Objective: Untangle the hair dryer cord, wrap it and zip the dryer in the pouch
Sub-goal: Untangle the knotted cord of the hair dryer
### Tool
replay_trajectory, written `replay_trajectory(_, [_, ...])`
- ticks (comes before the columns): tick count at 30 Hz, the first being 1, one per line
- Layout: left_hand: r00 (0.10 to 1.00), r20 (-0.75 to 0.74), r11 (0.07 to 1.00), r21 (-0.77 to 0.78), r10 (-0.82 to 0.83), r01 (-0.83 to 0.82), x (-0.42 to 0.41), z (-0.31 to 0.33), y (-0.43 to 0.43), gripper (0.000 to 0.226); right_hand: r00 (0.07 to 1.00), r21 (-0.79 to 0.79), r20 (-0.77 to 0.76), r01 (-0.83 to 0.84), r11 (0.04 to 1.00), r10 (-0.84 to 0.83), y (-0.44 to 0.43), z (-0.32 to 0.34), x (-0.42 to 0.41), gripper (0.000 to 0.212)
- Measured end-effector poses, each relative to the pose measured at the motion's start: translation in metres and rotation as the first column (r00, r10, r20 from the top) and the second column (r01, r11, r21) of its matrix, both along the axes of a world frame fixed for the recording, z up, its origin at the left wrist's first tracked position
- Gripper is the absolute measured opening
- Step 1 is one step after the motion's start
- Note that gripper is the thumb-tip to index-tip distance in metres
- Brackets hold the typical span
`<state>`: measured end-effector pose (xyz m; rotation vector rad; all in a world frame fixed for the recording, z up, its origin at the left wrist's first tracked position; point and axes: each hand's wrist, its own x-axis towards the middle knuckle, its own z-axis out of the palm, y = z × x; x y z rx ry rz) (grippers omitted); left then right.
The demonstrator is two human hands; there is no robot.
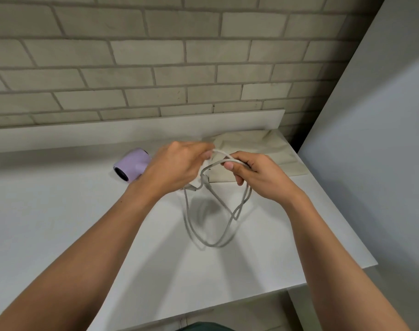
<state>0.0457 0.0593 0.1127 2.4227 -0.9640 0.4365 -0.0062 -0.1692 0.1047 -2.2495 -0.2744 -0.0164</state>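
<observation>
The fingers [228, 165] of the right hand [261, 180] are curled round a strand of the cord [186, 211], thumb pressed on top. Right across from them, the left hand [177, 168] is blurred, but its fingertips are seen pinching the same pale strand where it bridges the narrow gap between both hands. So the cord is grasped on both sides and held above the counter [60, 211].

Below the fingers, the rest of the cord is hung in several long loops, crossed over one another low on the right-hand side. The long axis of the tangle runs straight down from the grip towards the person. That crossing is judged to be what must be worked apart next, and the right hand is the nearer one to it.

Beyond the left knuckles, the lilac hair dryer [132, 166] is laid on its side on the counter. Behind the right fingers, the cream pouch [263, 149] is spread flat against the back edge. Whether its zip is open cannot be told.
</observation>
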Motion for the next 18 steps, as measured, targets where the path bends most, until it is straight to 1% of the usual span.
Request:
replay_trajectory(2, [0.998, -0.023, 0.976, -0.212, 0.051, -0.055, 0.004, 0.004, 0.006, 0.027, 1.0, 0.041, 0.0, 0.021, 0.999, -0.021, -0.002, -0.003, 0.001, 0.025])
replay_trajectory(3, [0.995, -0.043, 0.955, -0.282, 0.088, -0.097, 0.006, 0.007, 0.01, 0.023, 1.0, 0.061, -0.005, 0.03, 0.998, -0.03, -0.004, -0.005, 0.001, 0.022])
replay_trajectory(6, [0.963, -0.184, 0.865, -0.43, 0.195, -0.257, 0.008, 0.012, 0.022, 0.022, 0.999, 0.096, -0.03, 0.044, 0.994, -0.041, -0.003, -0.005, 0.002, 0.021])
replay_trajectory(7, [0.945, -0.233, 0.839, -0.445, 0.23, -0.314, 0.01, 0.012, 0.027, 0.022, 0.999, 0.09, -0.037, 0.043, 0.995, -0.039, -0.002, -0.005, 0.002, 0.022])
replay_trajectory(8, [0.927, -0.266, 0.837, -0.415, 0.264, -0.357, 0.012, 0.011, 0.032, 0.023, 0.998, 0.076, -0.041, 0.04, 0.996, -0.037, 0.0, -0.004, 0.001, 0.023])
replay_trajectory(9, [0.91, -0.288, 0.864, -0.323, 0.298, -0.385, 0.016, 0.009, 0.038, 0.023, 0.998, 0.059, -0.043, 0.039, 0.998, -0.036, 0.001, -0.004, 0.002, 0.023])
replay_trajectory(11, [0.874, -0.328, 0.921, -0.029, 0.359, -0.389, 0.019, 0.004, 0.047, 0.026, 0.998, 0.03, -0.052, 0.036, 0.999, -0.035, 0.002, -0.005, 0.002, 0.024])
replay_trajectory(12, [0.862, -0.338, 0.925, 0.091, 0.378, -0.369, 0.018, 0.002, 0.05, 0.03, 0.998, 0.018, -0.059, 0.033, 0.999, -0.032, 0.003, -0.006, 0.002, 0.025])
replay_trajectory(13, [0.864, -0.339, 0.928, 0.149, 0.371, -0.34, 0.017, -0.001, 0.05, 0.035, 0.997, 0.008, -0.067, 0.028, 1.0, -0.027, 0.003, -0.006, 0.001, 0.025])
replay_trajectory(15, [0.905, -0.32, 0.959, 0.134, 0.28, -0.25, 0.01, -0.003, 0.045, 0.04, 0.996, -0.007, -0.084, 0.014, 1.0, -0.015, 0.005, -0.007, 0.001, 0.029])
replay_trajectory(17, [0.963, -0.246, 0.99, 0.109, 0.113, -0.089, 0.002, -0.004, 0.033, 0.04, 0.996, -0.014, -0.094, 0.001, 1.0, -0.002, 0.006, -0.008, 0.0, 0.031])
replay_trajectory(18, [0.977, -0.21, 0.994, 0.112, 0.03, -0.006, -0.001, -0.004, 0.027, 0.038, 0.996, -0.021, -0.092, -0.006, 1.0, 0.004, 0.006, -0.008, 0.0, 0.031])
